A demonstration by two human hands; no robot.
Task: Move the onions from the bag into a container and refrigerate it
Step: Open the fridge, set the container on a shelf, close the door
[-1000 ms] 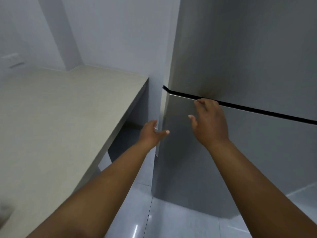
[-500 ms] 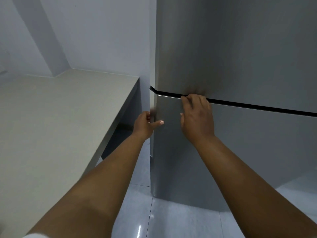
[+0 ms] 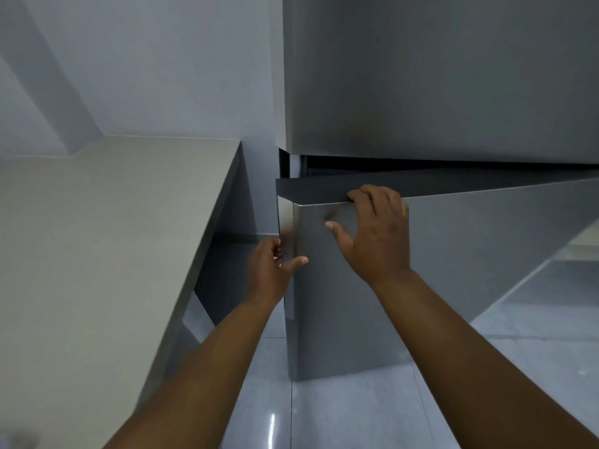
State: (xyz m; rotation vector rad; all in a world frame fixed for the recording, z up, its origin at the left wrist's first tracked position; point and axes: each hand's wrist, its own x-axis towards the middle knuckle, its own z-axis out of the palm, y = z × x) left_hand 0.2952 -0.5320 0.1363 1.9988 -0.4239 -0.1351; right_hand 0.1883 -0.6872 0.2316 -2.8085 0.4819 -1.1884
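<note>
Lower fridge door (image 3: 453, 254) ajar, dark gap under upper door (image 3: 437, 76); right hand (image 3: 376, 231) hooked over its top edge; left hand (image 3: 270, 270) gripping its side edge; counter (image 3: 107, 238) left.

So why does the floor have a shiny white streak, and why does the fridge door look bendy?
In the head view, the streak on the floor is glare from a light reflecting off glossy tiles. The lower fridge door looks stretched because the wide-angle lens warps edges. The left hand fingers at the door edge look slightly smeared, while the right hand is sharper.
</note>
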